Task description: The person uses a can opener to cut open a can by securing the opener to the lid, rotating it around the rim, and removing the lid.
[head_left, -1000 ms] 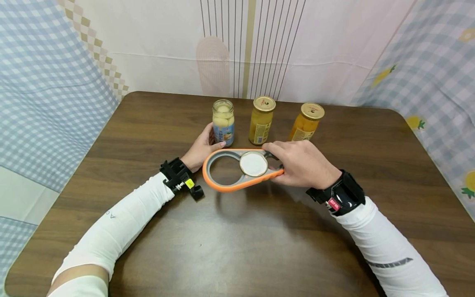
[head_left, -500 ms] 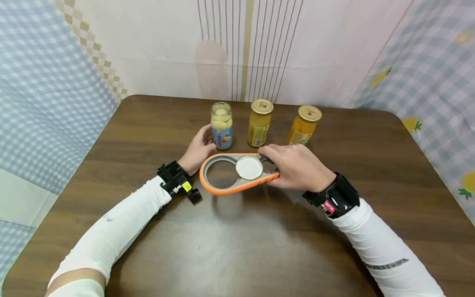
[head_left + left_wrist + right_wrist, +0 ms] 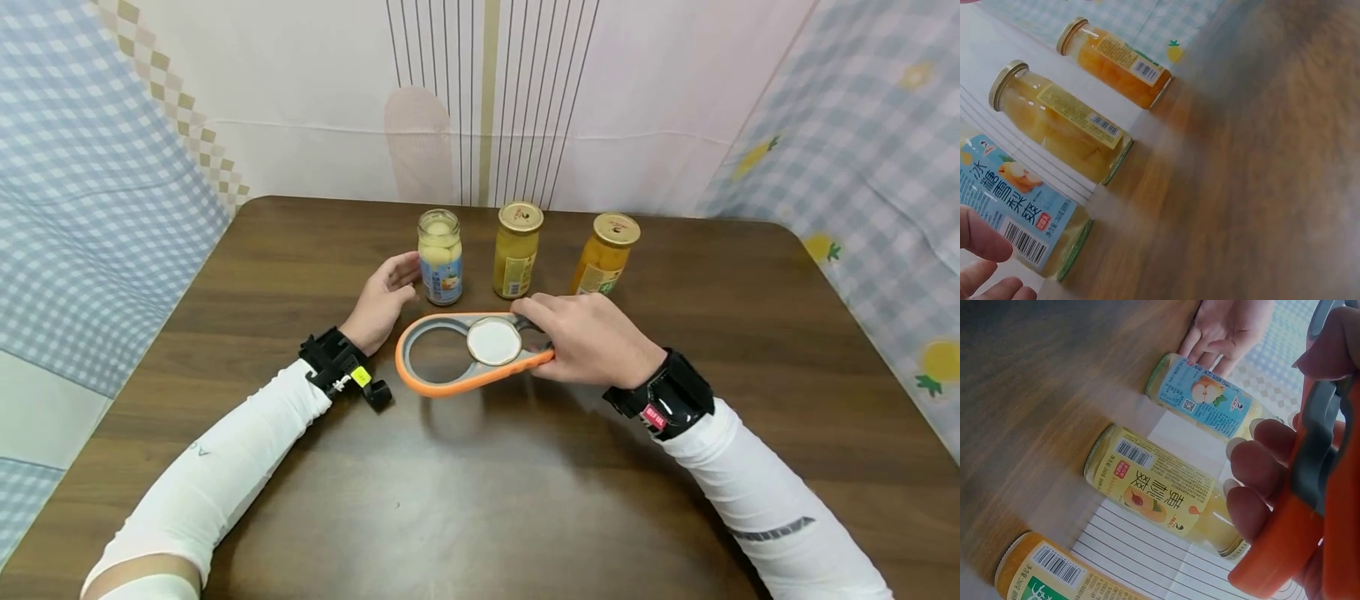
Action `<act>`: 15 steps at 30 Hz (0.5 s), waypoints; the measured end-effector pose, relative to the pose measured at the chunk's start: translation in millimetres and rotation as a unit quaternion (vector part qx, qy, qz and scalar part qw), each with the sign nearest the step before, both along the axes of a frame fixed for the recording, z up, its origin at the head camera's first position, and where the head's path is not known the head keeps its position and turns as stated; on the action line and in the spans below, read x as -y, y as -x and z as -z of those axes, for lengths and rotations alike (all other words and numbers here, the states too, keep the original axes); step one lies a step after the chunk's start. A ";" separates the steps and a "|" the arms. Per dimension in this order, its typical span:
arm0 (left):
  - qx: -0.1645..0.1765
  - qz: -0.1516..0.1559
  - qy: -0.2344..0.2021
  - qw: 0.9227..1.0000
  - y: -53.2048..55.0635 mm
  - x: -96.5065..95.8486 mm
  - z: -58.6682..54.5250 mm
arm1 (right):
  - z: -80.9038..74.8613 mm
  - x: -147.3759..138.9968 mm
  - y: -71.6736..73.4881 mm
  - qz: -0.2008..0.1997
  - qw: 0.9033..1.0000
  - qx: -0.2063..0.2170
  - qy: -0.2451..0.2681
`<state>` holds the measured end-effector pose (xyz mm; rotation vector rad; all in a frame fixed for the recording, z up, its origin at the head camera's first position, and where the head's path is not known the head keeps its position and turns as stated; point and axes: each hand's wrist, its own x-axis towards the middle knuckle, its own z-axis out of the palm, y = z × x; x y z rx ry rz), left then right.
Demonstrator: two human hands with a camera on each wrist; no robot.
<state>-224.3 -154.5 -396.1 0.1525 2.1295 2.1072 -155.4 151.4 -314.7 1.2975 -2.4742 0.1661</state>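
Observation:
My right hand (image 3: 592, 333) grips the handle end of an orange and grey jar opener (image 3: 450, 388), held above the table. A round lid (image 3: 493, 342), white underside up with a gold rim, sits in the opener's middle opening. Just left of an uncovered glass jar (image 3: 440, 258) with a blue label and pale fruit is my left hand (image 3: 380, 302), its fingers loosely bent and not wrapped around the jar. In the left wrist view, the fingers (image 3: 985, 240) overlap the jar's lower label; whether they touch it cannot be told.
Right of the uncovered jar stand two gold-lidded jars, one of yellow fruit (image 3: 516, 254) and one of orange fruit (image 3: 603, 258). All stand upright near the far side of the brown wooden table (image 3: 480, 500). A pale curtain (image 3: 300, 100) hangs behind it.
My left hand has loosened from the uncovered jar and drawn slightly left. The right hand keeps its grip on the jar opener with the lid in it. The head view has shifted a little.

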 end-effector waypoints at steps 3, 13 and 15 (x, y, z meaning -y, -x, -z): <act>-0.005 -0.004 -0.005 1.000 2.5 0.9 -1.1 | -0.1 1.4 1.0 0.005 1.000 0.000 -0.001; -0.003 0.000 -0.002 1.000 1.0 1.0 -1.6 | 3.4 3.2 0.7 0.007 1.000 0.006 -0.011; -0.001 0.002 -0.005 1.000 0.5 1.5 -0.3 | 4.2 3.2 0.0 0.007 1.000 0.007 -0.009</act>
